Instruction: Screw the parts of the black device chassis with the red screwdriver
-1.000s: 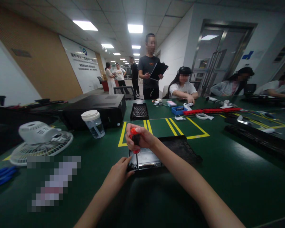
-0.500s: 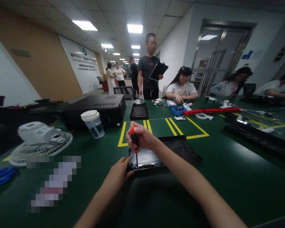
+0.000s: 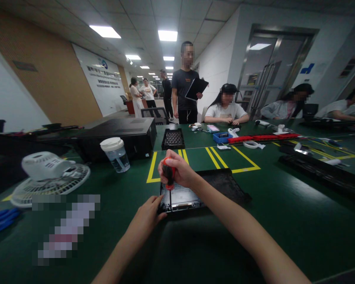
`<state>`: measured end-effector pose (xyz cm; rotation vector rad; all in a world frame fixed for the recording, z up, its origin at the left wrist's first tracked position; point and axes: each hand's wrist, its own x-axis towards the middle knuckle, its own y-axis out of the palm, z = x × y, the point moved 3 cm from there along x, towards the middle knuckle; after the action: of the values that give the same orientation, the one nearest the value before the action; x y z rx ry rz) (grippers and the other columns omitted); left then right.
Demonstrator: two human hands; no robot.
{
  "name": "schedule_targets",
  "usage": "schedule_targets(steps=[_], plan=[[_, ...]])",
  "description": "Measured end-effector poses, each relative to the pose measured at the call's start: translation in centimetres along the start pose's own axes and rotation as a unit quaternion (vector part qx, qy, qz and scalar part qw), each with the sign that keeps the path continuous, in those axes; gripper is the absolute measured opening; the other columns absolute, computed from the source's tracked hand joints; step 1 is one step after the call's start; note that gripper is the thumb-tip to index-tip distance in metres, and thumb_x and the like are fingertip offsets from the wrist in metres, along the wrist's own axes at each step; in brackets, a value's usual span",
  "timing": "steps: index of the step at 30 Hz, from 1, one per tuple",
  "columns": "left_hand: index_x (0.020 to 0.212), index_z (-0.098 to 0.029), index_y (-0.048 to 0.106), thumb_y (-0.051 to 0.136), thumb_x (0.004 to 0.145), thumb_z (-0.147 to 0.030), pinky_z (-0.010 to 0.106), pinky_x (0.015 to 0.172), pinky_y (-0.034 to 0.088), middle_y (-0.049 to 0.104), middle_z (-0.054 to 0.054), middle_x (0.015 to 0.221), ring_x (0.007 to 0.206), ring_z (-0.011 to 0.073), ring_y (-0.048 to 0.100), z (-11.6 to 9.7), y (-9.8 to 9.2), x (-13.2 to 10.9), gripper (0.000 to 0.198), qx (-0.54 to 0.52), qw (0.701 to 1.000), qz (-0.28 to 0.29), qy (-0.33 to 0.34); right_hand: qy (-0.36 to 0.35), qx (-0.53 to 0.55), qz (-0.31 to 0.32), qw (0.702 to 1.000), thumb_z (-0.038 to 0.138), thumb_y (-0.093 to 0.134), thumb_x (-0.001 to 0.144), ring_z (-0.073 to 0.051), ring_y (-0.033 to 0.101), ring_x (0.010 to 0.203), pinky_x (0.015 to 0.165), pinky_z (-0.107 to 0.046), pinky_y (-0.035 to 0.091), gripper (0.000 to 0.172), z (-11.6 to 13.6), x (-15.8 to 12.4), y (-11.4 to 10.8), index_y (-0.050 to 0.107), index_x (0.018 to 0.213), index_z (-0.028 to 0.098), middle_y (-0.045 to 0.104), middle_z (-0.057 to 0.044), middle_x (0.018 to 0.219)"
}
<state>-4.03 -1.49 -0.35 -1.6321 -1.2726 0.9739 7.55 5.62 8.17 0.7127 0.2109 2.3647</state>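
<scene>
My right hand (image 3: 177,170), at the centre of the frame, is clamped around the red-and-black handle of a screwdriver (image 3: 169,174), its shaft pointing down at the near left corner of a black casing (image 3: 221,183) just below centre. I cannot tell whether the tip sits in a screw. My left hand (image 3: 150,212), lower centre, has thumb and forefinger spread about that corner, touching it; whether they pinch, I cannot tell. To do this well, I'd want the shaft square to the casing, steady downward pressure through the handle, and the left fingers bracing the corner clear of the tip. Outward, left of centre, a white-lidded clear cup (image 3: 117,156) seems to hold clear liquid and a pale strip. Above centre, a black tray (image 3: 173,148) holds rows of small pieces, too small to name. Right of it, a blue box (image 3: 220,139) contains something dark.
</scene>
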Motion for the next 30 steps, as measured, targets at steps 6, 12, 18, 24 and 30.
schedule_targets(steps=[6, 12, 18, 24, 30], plan=[[0.128, -0.017, 0.044, 0.052, 0.076, -0.027, 0.031, 0.092, 0.039, 0.051, 0.010, 0.121, 0.105, 0.0224, 0.053, 0.6, 0.5, 0.2, 0.054, 0.009, 1.000, -0.019, 0.021, -0.027, -0.025, -0.024, 0.999, 0.032, 0.055, 0.077, -0.011, 0.056, 0.043, 0.040, -0.022, 0.045, 0.027, 0.0, -0.1, -0.1, 0.029, 0.077, 0.022, 0.061, 0.005, 0.066], [0.129, -0.016, 0.043, 0.053, 0.076, -0.027, 0.031, 0.090, 0.040, 0.052, 0.011, 0.121, 0.105, 0.0227, 0.053, 0.7, 0.5, 0.5, 0.055, 0.025, 0.999, -0.018, 0.023, -0.036, -0.059, -0.054, 0.996, 0.033, 0.058, 0.077, -0.011, 0.059, 0.043, 0.039, -0.022, 0.047, 0.030, 0.2, -0.2, -0.1, 0.031, 0.076, 0.021, 0.063, 0.004, 0.067], [0.128, -0.017, 0.043, 0.053, 0.076, -0.027, 0.030, 0.091, 0.039, 0.051, 0.010, 0.122, 0.106, 0.0227, 0.053, 0.7, 0.6, 0.4, 0.054, 0.024, 0.999, -0.015, 0.015, -0.059, -0.106, -0.095, 0.988, 0.033, 0.062, 0.075, -0.013, 0.060, 0.043, 0.038, -0.022, 0.048, 0.032, 0.7, -0.4, 0.4, 0.033, 0.074, 0.020, 0.061, 0.004, 0.063], [0.129, -0.017, 0.043, 0.054, 0.075, -0.027, 0.030, 0.091, 0.039, 0.050, 0.010, 0.124, 0.107, 0.0228, 0.053, 1.0, 0.9, 0.6, 0.055, 0.027, 0.999, -0.019, 0.014, -0.060, -0.182, -0.156, 0.969, 0.037, 0.065, 0.071, -0.013, 0.062, 0.046, 0.036, -0.020, 0.048, 0.035, 0.7, -0.9, 0.9, 0.035, 0.075, 0.020, 0.061, 0.003, 0.065], [0.127, -0.016, 0.044, 0.055, 0.075, -0.027, 0.030, 0.092, 0.039, 0.051, 0.011, 0.123, 0.108, 0.0227, 0.052, 1.4, 1.3, 0.8, 0.054, 0.029, 0.999, -0.025, 0.025, -0.077, -0.239, -0.208, 0.945, 0.039, 0.065, 0.071, -0.014, 0.064, 0.049, 0.036, -0.018, 0.048, 0.035, 0.7, -1.4, 1.5, 0.036, 0.075, 0.020, 0.059, 0.003, 0.066]])
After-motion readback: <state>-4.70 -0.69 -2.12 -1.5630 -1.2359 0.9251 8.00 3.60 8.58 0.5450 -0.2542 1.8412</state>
